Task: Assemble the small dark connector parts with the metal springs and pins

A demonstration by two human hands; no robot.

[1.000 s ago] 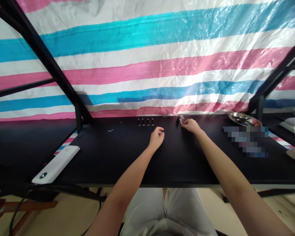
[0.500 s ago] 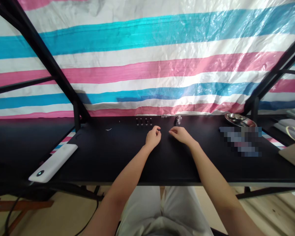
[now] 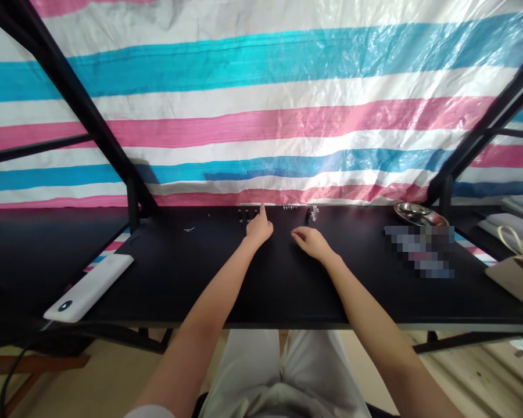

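Note:
My left hand (image 3: 260,228) is over the back middle of the black table, its index finger stretched forward and the other fingers curled. It partly covers a row of small black pieces with shiny ends (image 3: 247,216). To its right, my right hand (image 3: 312,241) hovers low or rests on the tabletop, thumb and fingertips pressed together; whatever is between them is too small to make out. Just beyond the right hand stand a small dark piece (image 3: 307,215) and a clear shiny bundle (image 3: 315,213). Several tiny silvery pieces (image 3: 290,207) line the back edge.
A thin white strip (image 3: 189,229) lies left of the hands. The white box-shaped device (image 3: 89,288) with a cable is at the left edge. A round metal dish (image 3: 421,215) and a blurred-out patch are on the right, with a beige bag (image 3: 514,278) beyond.
My left hand has moved left and forward onto the row of black pieces, its index finger now extended. The right hand keeps its pinch; the whole view has shifted slightly.

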